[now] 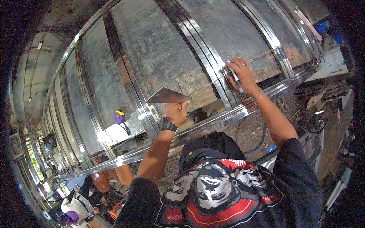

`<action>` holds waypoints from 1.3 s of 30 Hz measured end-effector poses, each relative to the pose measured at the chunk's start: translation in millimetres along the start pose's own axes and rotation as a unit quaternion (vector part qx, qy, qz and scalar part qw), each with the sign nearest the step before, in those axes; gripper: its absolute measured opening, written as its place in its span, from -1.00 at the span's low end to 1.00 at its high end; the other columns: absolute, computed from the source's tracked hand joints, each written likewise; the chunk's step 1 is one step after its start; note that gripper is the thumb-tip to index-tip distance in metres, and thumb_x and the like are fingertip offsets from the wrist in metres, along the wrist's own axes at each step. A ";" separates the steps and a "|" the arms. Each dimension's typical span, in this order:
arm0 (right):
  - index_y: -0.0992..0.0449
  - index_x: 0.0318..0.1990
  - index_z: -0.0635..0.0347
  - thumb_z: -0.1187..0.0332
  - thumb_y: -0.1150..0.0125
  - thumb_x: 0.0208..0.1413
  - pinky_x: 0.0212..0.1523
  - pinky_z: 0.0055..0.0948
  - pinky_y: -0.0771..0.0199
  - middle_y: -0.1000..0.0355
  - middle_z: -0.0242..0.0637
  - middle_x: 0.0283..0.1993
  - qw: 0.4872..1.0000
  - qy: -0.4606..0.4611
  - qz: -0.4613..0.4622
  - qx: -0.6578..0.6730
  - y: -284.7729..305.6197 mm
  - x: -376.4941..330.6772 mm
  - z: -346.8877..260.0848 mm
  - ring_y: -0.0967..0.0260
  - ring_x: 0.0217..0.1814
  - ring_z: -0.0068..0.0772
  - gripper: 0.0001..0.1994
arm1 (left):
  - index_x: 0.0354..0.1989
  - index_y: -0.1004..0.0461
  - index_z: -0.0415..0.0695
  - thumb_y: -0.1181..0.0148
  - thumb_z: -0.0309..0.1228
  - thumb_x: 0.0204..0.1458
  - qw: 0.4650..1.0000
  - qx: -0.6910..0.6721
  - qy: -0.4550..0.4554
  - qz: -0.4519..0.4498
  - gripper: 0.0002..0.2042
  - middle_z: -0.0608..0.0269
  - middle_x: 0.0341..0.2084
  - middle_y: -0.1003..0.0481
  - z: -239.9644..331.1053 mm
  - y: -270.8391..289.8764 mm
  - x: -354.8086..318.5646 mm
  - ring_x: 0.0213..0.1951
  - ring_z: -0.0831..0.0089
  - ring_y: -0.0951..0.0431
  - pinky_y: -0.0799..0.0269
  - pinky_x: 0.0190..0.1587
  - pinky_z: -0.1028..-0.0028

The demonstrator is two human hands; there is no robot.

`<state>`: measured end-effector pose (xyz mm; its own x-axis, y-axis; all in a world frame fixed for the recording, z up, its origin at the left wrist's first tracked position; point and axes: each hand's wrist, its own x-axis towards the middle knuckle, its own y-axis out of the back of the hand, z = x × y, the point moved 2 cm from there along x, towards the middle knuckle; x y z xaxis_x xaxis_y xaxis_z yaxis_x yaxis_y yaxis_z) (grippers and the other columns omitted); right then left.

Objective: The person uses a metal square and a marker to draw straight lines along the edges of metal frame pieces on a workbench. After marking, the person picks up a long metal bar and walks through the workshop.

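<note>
My left hand [177,113], with a dark watch on its wrist, is closed at the lower edge of a flat, dark, pointed metal plate [166,95] and appears to grip it. In my right hand [243,75] is a slim pale pen [234,76] with a bluish end, held over a pair of shiny metal bars [207,62]. A thin straight line or rod [213,83] slants between the two hands across the frame; what it is I cannot make out. Both hands are above the near rail [205,125] of the large metal frame.
A purple and yellow tape measure [119,117] lies left of my left hand. Shiny crossbars [125,78] span dark sheets [152,41]. Another person [78,205] is low at the left, near orange-brown cylinders [110,178]. Scrap [315,98] lies at the right.
</note>
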<state>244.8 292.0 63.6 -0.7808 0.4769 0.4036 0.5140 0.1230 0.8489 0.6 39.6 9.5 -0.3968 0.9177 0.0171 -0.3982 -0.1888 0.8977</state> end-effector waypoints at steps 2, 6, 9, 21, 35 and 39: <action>-0.56 0.00 -0.02 0.43 -0.32 0.01 0.37 -0.03 -0.18 -0.50 -0.24 0.02 0.999 -0.022 -0.038 -0.003 -14.0 -12.8 16.6 -0.39 0.19 -0.10 -0.66 | -0.72 -0.53 -0.17 -0.17 0.04 0.17 0.999 -0.028 -0.032 0.033 -0.45 -0.04 -0.69 -0.49 -2.0 -3.3 0.3 -0.56 -0.03 -0.54 -0.39 -0.46 0.08; -0.60 -0.13 -0.13 0.39 -0.19 0.07 0.34 -0.08 -0.17 -0.49 -0.40 -0.07 0.998 -0.028 -0.054 -0.029 -24.4 -18.9 21.7 -0.42 0.11 -0.21 -0.78 | -0.71 -0.49 -0.17 -0.34 -0.16 0.10 0.993 -0.067 -0.067 0.064 -0.58 0.01 -0.65 -0.49 -2.0 -1.5 -0.4 -0.53 -0.02 -0.50 -0.36 -0.46 0.09; -0.59 -0.14 -0.13 0.38 -0.14 0.11 0.32 -0.08 -0.17 -0.49 -0.40 -0.08 0.997 -0.035 -0.060 -0.039 -24.8 -22.5 25.2 -0.42 0.08 -0.24 -0.80 | -0.66 -0.52 -0.18 -0.34 -0.16 0.10 0.999 -0.032 -0.039 0.004 -0.60 0.02 -0.61 -0.53 7.5 10.4 2.7 -0.51 -0.03 -0.52 -0.38 -0.44 0.10; -0.60 -0.18 -0.15 0.35 -0.09 0.16 0.25 -0.06 -0.23 -0.44 -0.37 -0.21 0.999 -0.028 -0.042 -0.005 -24.3 -16.7 25.8 -0.42 -0.02 -0.19 -0.83 | -0.79 -0.44 -0.22 -0.29 0.08 0.11 0.993 -0.096 -0.019 0.061 -0.37 -0.09 -0.75 -0.42 22.5 21.1 4.8 -0.61 -0.03 -0.48 -0.30 -0.47 0.04; -0.57 -0.16 -0.18 0.43 -0.09 0.15 0.19 0.01 -0.24 -0.48 -0.35 -0.20 1.000 0.001 0.008 -0.004 -28.9 -21.3 0.3 -0.44 -0.06 -0.17 -0.79 | -0.81 -0.41 -0.26 -0.42 0.09 -0.02 0.993 -0.052 -0.047 0.098 -0.36 -0.07 -0.78 -0.40 11.5 15.0 1.9 -0.67 -0.01 -0.42 -0.26 -0.53 0.08; -0.60 -0.15 -0.16 0.43 -0.14 0.10 0.15 -0.06 -0.24 -0.49 -0.38 -0.22 1.000 0.009 0.025 -0.006 -36.4 -24.1 -6.3 -0.45 -0.08 -0.23 -0.78 | -0.79 -0.45 -0.26 -0.44 0.08 -0.05 0.992 -0.057 -0.039 0.103 -0.39 -0.07 -0.77 -0.42 15.6 13.3 1.9 -0.66 0.01 -0.45 -0.28 -0.53 0.11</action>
<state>242.6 270.6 25.2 -0.7601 0.4672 0.4517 0.5489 0.0895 0.8311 7.5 44.3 28.3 -0.4164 0.8791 0.2319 -0.4090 -0.4089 0.8158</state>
